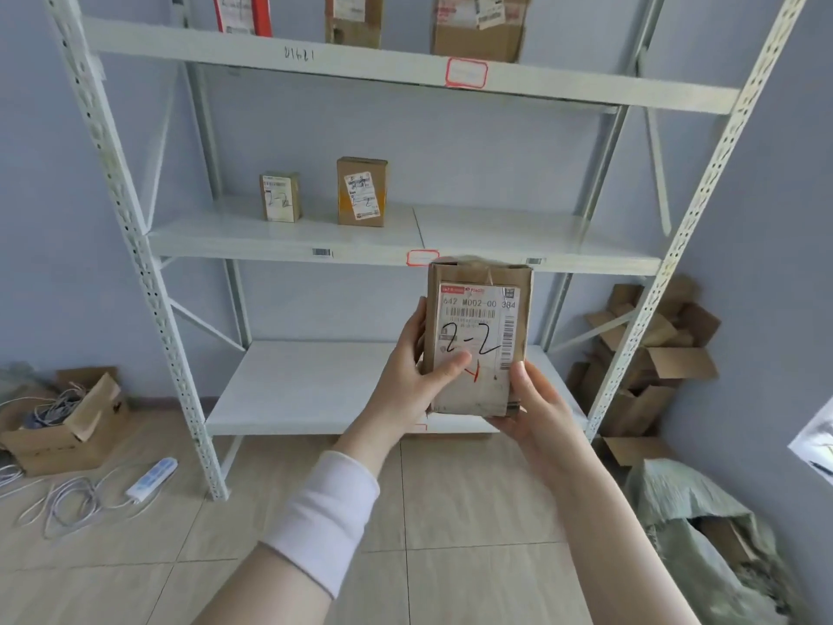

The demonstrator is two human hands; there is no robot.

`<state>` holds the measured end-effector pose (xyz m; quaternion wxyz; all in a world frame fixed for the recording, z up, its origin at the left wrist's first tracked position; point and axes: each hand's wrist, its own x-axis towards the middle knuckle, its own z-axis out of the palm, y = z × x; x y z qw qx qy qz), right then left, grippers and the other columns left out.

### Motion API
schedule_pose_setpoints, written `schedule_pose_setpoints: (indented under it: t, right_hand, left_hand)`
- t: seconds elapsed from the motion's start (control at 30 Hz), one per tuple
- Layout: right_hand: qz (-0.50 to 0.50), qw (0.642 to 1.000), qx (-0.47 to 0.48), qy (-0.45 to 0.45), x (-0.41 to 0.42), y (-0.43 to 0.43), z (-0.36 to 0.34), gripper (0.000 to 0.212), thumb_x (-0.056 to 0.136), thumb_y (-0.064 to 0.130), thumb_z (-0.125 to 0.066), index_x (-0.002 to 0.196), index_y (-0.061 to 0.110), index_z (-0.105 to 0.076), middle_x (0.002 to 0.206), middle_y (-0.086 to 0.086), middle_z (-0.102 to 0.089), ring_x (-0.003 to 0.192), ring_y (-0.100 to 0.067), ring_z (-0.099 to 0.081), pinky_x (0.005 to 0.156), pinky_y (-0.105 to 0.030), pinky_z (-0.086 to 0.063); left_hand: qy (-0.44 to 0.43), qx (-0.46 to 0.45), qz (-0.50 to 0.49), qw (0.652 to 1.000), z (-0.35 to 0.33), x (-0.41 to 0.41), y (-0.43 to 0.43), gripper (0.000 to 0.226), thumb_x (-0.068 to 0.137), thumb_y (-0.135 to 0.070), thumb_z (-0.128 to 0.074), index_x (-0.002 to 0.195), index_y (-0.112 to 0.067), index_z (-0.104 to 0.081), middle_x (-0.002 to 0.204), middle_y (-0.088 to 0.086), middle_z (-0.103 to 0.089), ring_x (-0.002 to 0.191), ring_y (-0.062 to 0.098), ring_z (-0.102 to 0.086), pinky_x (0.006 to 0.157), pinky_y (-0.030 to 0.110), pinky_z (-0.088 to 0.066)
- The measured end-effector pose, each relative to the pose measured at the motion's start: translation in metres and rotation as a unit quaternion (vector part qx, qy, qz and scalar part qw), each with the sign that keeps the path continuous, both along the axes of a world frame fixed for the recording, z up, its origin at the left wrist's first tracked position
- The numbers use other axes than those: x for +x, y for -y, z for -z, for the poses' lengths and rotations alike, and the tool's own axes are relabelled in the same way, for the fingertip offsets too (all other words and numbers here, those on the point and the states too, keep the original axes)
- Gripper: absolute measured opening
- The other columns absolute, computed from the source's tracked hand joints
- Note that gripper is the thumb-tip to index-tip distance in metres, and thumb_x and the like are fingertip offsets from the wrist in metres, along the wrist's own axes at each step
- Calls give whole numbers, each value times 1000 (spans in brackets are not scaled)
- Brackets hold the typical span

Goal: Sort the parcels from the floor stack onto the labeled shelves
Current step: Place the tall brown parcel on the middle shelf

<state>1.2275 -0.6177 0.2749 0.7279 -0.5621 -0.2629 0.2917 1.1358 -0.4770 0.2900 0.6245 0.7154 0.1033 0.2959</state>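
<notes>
White rack (135, 245) stands against a blue wall (450, 151); its middle shelf (496, 236) carries a small box (280, 197) and a taller box (362, 191), both marked 2-2. In front of the rack, a parcel (478, 345) (handwritten 2-2 on its label (496, 304)) is held upright: left hand (405, 381) grips its left side, thumb on the face; right hand (536, 412) grips its lower right corner.

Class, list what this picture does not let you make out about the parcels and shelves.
Head view, red-edged shelf labels: too small to read.
Head view, top-shelf parcels: cut off by the upper edge.
Head view, held parcel: lower edges covered by the left hand and right hand.
</notes>
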Motion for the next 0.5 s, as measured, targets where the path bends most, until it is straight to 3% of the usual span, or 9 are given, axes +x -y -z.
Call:
schedule_pose_setpoints:
  t: [0.13, 0.23, 0.33, 0.5]
  right_hand:
    - [14, 999, 34, 7, 39, -14, -22, 58, 78, 45, -53, 131, 22, -53, 120, -3, -67, 111, -19, -63, 92, -37, -53]
    - [14, 998, 51, 19, 71, -30, -38, 57, 78, 44, -52, 131, 21, -52, 122, -5, -66, 113, -21, -62, 92, -37, -53]
    - [11, 997, 65, 44, 102, -53, -52, 59, 77, 46, -55, 131, 21, -53, 122, -5, -65, 114, -23, -61, 89, -36, -55]
    - [14, 994, 79, 73, 148, -104, -66, 88, 57, 63, -74, 131, 20, -53, 123, -6, -64, 114, -23, -61, 83, -32, -56]
  left_hand:
    - [3, 36, 44, 998, -24, 37, -16, 89, 78, -14, -73, 147, -31, -19, 134, -12, -51, 116, -4, -51, 88, 21, -53]
    - [12, 56, 58, 997, -41, 68, -34, 93, 77, -13, -74, 147, -32, -16, 136, -13, -48, 114, -8, -50, 87, 17, -53]
    - [30, 63, 70, 995, -55, 100, -59, 94, 77, -12, -73, 147, -34, -15, 137, -14, -47, 119, 0, -49, 91, 25, -53]
    - [53, 64, 82, 993, -65, 152, -111, 96, 77, -5, -73, 148, -32, -14, 138, -11, -48, 124, 4, -49, 98, 30, -49]
